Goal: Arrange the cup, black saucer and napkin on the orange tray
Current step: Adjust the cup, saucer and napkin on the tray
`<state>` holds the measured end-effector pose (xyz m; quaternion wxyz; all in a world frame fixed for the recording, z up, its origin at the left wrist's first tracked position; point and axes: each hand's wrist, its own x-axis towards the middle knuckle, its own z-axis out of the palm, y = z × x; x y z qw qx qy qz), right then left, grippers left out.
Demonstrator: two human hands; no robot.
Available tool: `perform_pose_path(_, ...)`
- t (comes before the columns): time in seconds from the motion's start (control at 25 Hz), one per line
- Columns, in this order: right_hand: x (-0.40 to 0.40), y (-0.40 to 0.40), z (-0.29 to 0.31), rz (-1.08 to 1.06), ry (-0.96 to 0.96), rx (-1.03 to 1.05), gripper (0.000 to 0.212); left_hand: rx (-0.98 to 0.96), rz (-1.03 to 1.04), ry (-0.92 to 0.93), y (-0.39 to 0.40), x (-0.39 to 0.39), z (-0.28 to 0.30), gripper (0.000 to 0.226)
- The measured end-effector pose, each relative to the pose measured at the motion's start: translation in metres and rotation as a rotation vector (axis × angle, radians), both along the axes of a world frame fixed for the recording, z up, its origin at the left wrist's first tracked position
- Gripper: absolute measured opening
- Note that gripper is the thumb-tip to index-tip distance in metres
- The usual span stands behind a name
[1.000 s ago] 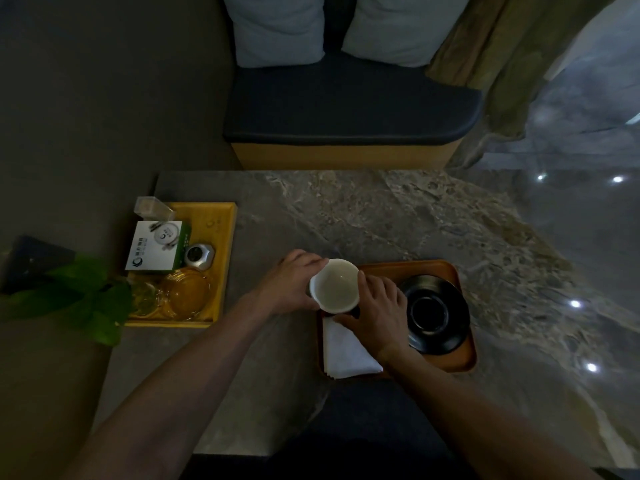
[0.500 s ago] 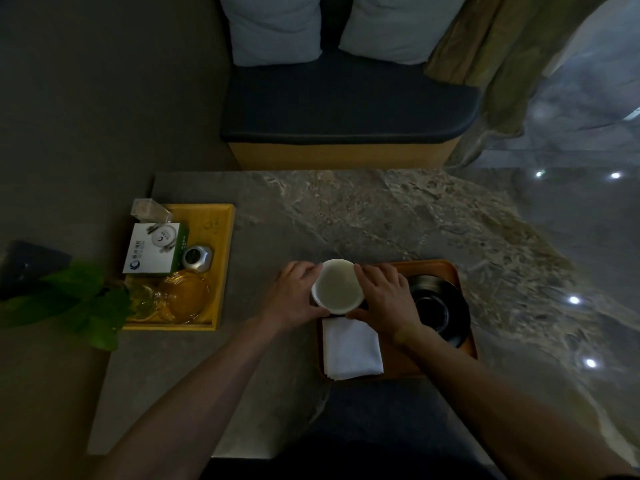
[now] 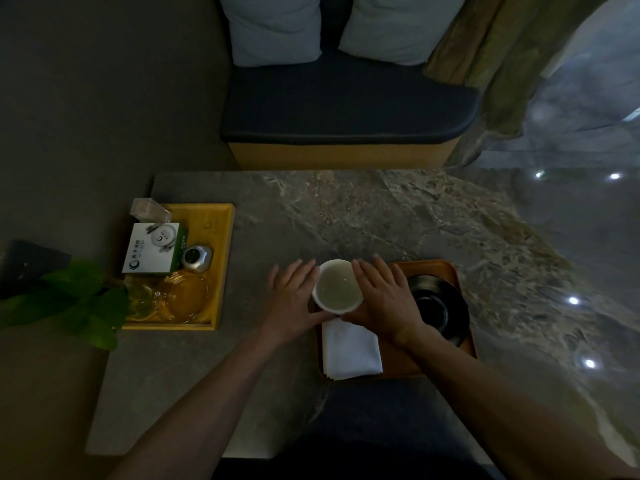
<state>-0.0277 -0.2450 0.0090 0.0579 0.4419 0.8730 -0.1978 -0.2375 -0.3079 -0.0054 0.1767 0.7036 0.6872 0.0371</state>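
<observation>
Your fingers have straightened since a moment ago: left hand [image 3: 294, 299] and right hand [image 3: 384, 299] now lie flat against the cup [image 3: 337, 285], thumbs under it, at the orange tray's [image 3: 446, 268] left end. Napkin [image 3: 350, 351] sits just in front, saucer [image 3: 438, 306] to the right. On the worktop [image 3: 346, 216], a yellow tray [image 3: 221, 237] holds a box [image 3: 152, 249] and glassware [image 3: 183, 292].

The white cup [image 3: 337, 286] stands on the orange tray [image 3: 437, 267]; at 3 o'clock the black saucer [image 3: 440, 306], at 6 o'clock the white napkin [image 3: 350, 350]. The table [image 3: 363, 216] is grey-brown marble.
</observation>
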Motion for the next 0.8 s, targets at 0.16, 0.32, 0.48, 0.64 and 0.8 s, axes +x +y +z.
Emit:
perform_pose_path(0.16, -0.003, -0.017, -0.011, -0.034, -0.043, 0.015, 0.094, -0.061, -0.159, 0.081, 0.014, -0.014, 0.004, 0.091)
perform_pose_path(0.32, -0.002, -0.018, -0.016, -0.057, -0.034, -0.02, 0.093, -0.065, -0.186, 0.081, 0.018, -0.019, 0.003, 0.087)
perform_pose_path(0.48, 0.004, -0.012, -0.019, -0.019, -0.033, -0.039, 0.092, -0.045, -0.151, 0.059, 0.014, -0.015, 0.0, 0.085)
perform_pose_path(0.64, 0.007, 0.005, -0.015, 0.057, -0.051, -0.099, 0.095, 0.026, -0.04, 0.009, 0.0, -0.002, -0.004, 0.082)
perform_pose_path(0.8, 0.014, 0.023, -0.008, 0.162, -0.055, -0.115, 0.094, 0.064, 0.086, -0.025, -0.011, 0.015, -0.008, 0.081)
